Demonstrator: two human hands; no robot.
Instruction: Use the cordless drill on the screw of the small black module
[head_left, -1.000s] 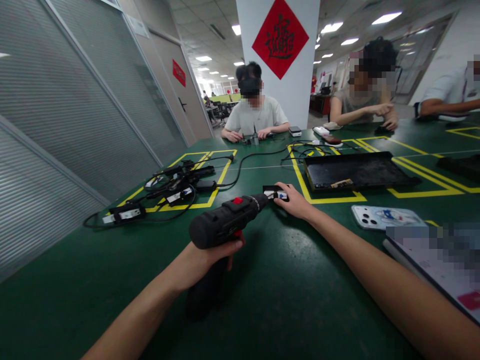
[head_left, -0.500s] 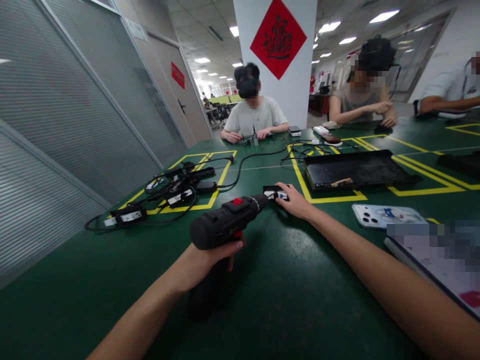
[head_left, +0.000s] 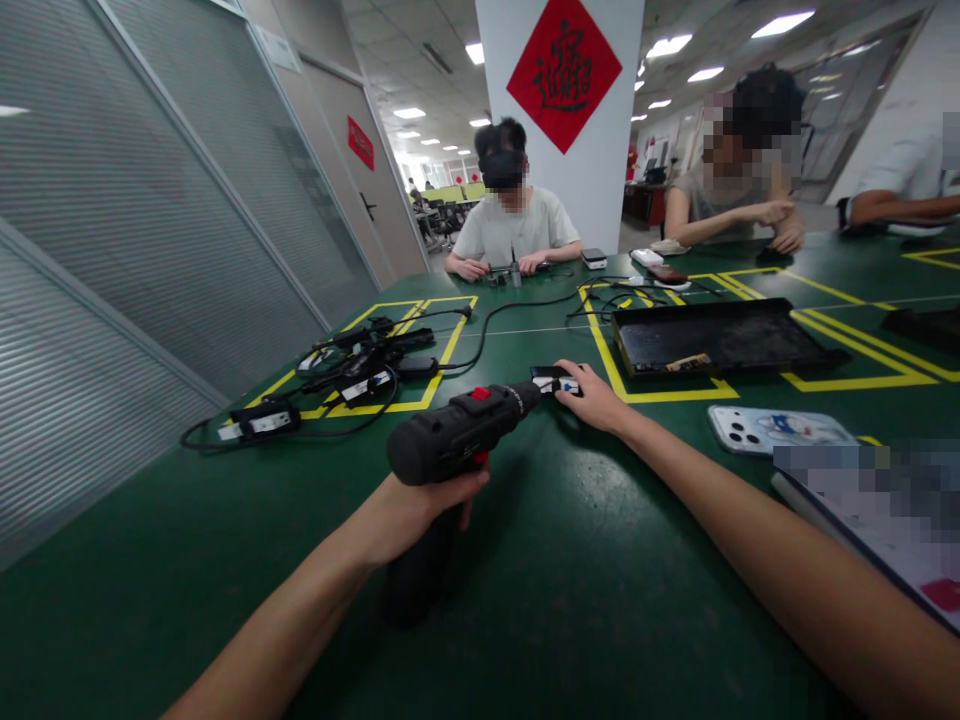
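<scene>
My left hand [head_left: 431, 500] is wrapped round the grip of a black cordless drill [head_left: 442, 437] with red buttons. The drill's chuck points forward and right, its front end at a small black and white device [head_left: 553, 380] on the green table. Whether the bit touches the device cannot be made out. My right hand [head_left: 592, 397] grips that device from its right side, thumb and fingers closed on it. The drill hides part of the table beneath, and my hand covers the device's right end.
Black adapters with tangled cables [head_left: 367, 365] lie at left inside yellow tape. A black tray [head_left: 720, 335] stands at right, holding a small brownish piece. Nearer are a phone [head_left: 780, 430] and a partly blurred flat object [head_left: 862, 530]. Co-workers [head_left: 514, 230] sit across the table.
The whole view has shifted slightly, so things appear a little farther right. Both hands keep their hold on the drill and the device.
</scene>
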